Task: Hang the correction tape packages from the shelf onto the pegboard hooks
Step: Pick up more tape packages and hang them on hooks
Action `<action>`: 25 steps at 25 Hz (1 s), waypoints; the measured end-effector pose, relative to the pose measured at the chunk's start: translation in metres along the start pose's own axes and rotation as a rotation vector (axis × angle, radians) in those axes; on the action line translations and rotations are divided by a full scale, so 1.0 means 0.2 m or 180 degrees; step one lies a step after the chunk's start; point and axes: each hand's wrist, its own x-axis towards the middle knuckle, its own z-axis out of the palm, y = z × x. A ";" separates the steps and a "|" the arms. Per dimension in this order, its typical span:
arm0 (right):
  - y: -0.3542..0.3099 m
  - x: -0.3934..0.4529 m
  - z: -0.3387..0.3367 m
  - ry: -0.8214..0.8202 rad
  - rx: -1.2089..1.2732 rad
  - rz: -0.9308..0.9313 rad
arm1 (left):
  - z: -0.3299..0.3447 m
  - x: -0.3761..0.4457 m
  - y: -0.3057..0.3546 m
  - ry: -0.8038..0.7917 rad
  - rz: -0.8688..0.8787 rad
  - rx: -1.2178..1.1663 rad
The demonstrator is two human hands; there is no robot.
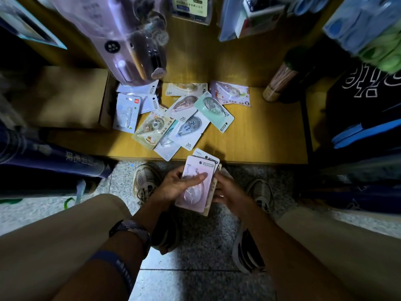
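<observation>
Both hands hold a small stack of correction tape packages [196, 187] below the front edge of the wooden shelf [256, 135]. The top package is pink. My left hand [178, 185] grips the stack's left side with the thumb across its face. My right hand [227, 192] supports the right side from behind. Several more packages [184, 118] lie scattered on the shelf, among them a mint one [213, 109] and a white one [125, 115]. Hanging packages [121, 40] on the pegboard show blurred at the top.
A cardboard box [58, 98] stands on the shelf's left. A cylinder of pencils [280, 81] lies at the right. Blue and green goods [368, 29] hang at the upper right. Dark rolls [50, 157] lie at the left. My knees and shoes are over the speckled floor [195, 283].
</observation>
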 end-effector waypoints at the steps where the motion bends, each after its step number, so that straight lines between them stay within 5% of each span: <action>1: -0.01 0.01 -0.01 0.0282 -0.0068 -0.0055 | -0.01 -0.01 0.00 -0.0051 -0.0047 -0.0114; 4: 0.03 0.06 -0.10 0.1152 -0.1758 -0.0390 | -0.04 -0.04 -0.01 0.0073 -0.0207 -0.0345; 7: 0.10 0.08 -0.16 0.1237 -0.3424 -0.0790 | -0.09 -0.07 0.00 0.0175 -0.0244 -0.0390; 10: 0.27 0.18 -0.16 0.1402 -0.4204 -0.0369 | -0.13 -0.11 0.01 0.0216 -0.0165 -0.0452; 17: 0.36 0.27 -0.10 0.1335 -0.2716 -0.0357 | -0.20 -0.13 0.04 0.0547 -0.0203 -0.0537; 25: -0.27 -0.54 0.07 0.1358 -0.0189 -0.1271 | -0.03 -0.39 0.30 0.0465 0.0324 -0.0191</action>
